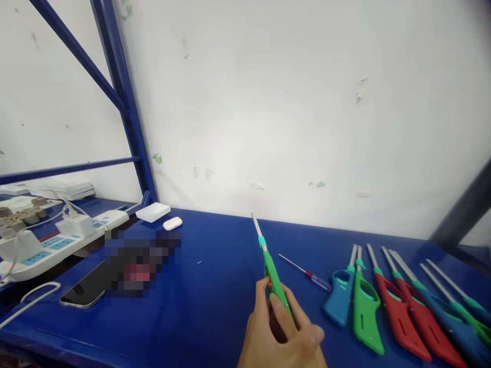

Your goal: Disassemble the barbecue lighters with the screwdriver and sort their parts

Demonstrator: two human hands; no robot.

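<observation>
My left hand is closed around a green gas lighter, its fingers and thumb gripping the handle near the bottom centre. The lighter's silver barrel with a turquoise collar points up and away, toward the wall. The handle's lower end is hidden in my palm. I do not see my right hand. A screwdriver with a clear purple and red handle lies just right of the held lighter. Farther right, several more lighters rest in a row: a blue lighter, a green lighter, a red lighter and others.
On the left lie a phone, partly blurred out, a white oval case and a white box. A power strip with plugs and cords runs along the far left. A blue metal post rises by the white wall.
</observation>
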